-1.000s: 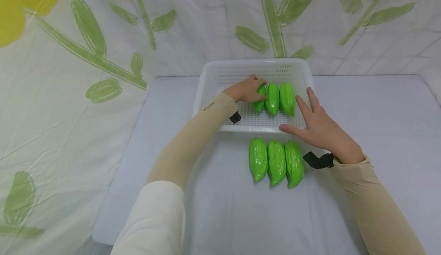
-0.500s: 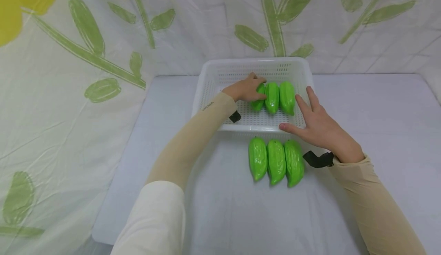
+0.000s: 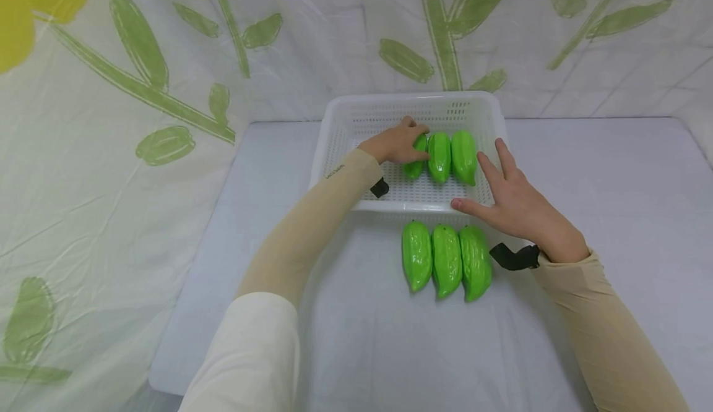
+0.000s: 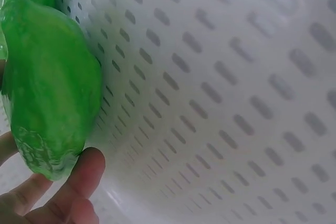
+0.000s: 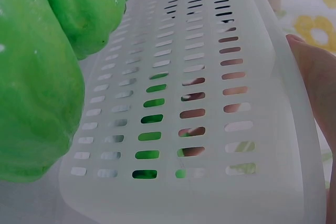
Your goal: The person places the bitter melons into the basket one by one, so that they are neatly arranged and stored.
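A white perforated plastic basket [image 3: 401, 208] holds three glossy green, ridged, long fruits side by side. My left hand [image 3: 397, 145] reaches inside and grips the leftmost green fruit [image 3: 414, 167], partly covering it. In the left wrist view, fingertips [image 4: 90, 163] touch the lower end of that fruit [image 4: 52, 87]. The middle fruit [image 3: 439, 157] and the right fruit [image 3: 464, 157] lie next to it. My right hand [image 3: 515, 205] is spread at the basket's front right corner, its thumb by the front rim. It holds no fruit.
Three more green fruits, a left one [image 3: 417, 256], a middle one [image 3: 447, 261] and a right one [image 3: 475, 263], lie in a row on the pale table [image 3: 356, 344] before the basket. A flower-patterned curtain [image 3: 334, 41] hangs behind and at the left.
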Tool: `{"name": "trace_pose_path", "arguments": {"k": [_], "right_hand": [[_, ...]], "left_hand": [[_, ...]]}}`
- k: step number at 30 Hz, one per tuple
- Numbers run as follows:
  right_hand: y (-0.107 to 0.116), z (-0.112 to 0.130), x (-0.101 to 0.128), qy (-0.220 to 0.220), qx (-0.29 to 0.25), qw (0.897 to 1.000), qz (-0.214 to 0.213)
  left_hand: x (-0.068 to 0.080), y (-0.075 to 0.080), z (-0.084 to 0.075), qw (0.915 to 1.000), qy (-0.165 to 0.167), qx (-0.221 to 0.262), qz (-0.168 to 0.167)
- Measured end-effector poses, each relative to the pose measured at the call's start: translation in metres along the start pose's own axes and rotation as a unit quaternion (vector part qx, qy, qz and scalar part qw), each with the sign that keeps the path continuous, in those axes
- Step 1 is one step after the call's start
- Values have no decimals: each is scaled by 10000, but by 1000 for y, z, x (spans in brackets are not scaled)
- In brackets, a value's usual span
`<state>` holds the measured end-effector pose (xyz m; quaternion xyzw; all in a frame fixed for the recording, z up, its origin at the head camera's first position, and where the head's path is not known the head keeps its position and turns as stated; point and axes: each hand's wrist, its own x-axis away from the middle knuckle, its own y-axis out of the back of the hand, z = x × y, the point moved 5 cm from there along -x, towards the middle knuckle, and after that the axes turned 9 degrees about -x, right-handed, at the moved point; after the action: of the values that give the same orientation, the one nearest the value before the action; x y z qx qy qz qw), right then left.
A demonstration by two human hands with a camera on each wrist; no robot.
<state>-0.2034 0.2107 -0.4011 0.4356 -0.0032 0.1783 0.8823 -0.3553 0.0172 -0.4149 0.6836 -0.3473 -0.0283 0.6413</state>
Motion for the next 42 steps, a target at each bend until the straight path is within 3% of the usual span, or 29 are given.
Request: {"name": "trace_pose_path", "arguments": {"k": [15, 34, 42], "right_hand": [[1, 1, -1, -10, -6, 10000, 25], [1, 1, 0, -11, -19, 10000, 32], [0, 1, 0, -13, -26, 10000, 50]], "left_hand": [[-2, 1, -1, 10000, 19, -50, 81], [14, 12, 1, 9995, 165, -64, 243], [29, 30, -4, 9999, -86, 42, -121]]}}
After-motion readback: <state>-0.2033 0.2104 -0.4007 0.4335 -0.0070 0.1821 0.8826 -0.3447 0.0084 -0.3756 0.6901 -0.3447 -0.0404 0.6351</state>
